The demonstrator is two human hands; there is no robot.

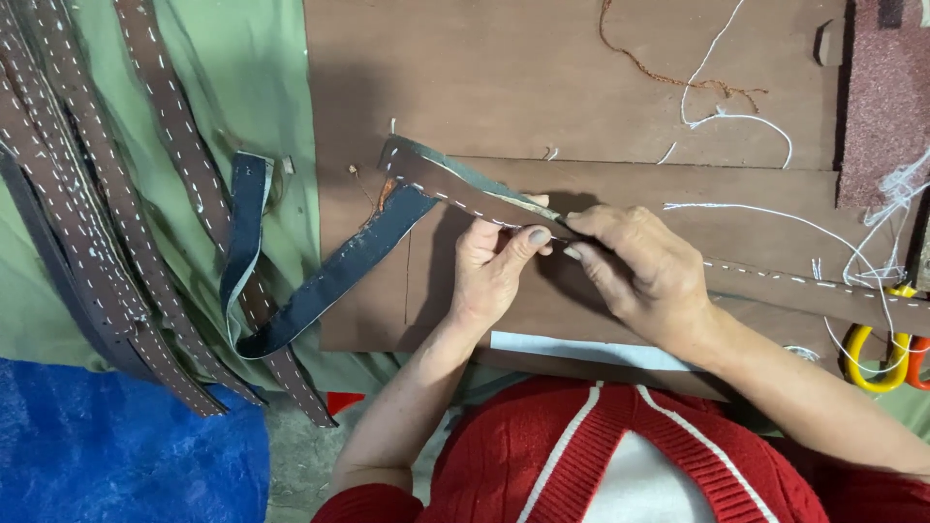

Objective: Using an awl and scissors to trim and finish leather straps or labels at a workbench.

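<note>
Hands meet at the middle of a long brown leather strap with a row of white stitches (455, 189), which lies across the reddish-brown wooden work board (542, 87). The left hand (489, 271) pinches the strap from below, thumb and forefinger closed on its edge; the right hand (644, 276) grips it just beside, fingertips pressed down on the top face. Whether a needle sits between them I cannot tell.

Stitching already runs along the strap on both sides of the hands, so the seam looks largely sewn (a judgement from the dashes alone). A dark blue-black lining strip (320, 291) hangs loose from its far end and curls over the green cloth (271, 77), so that end seems unfinished.

To the left, a pile of similar stitched brown straps (107, 213) lies finished-looking on the cloth. Farther off, loose white thread (736, 121) and orange-brown twine (668, 76) trail over the board. No container shows anywhere in view.
</note>
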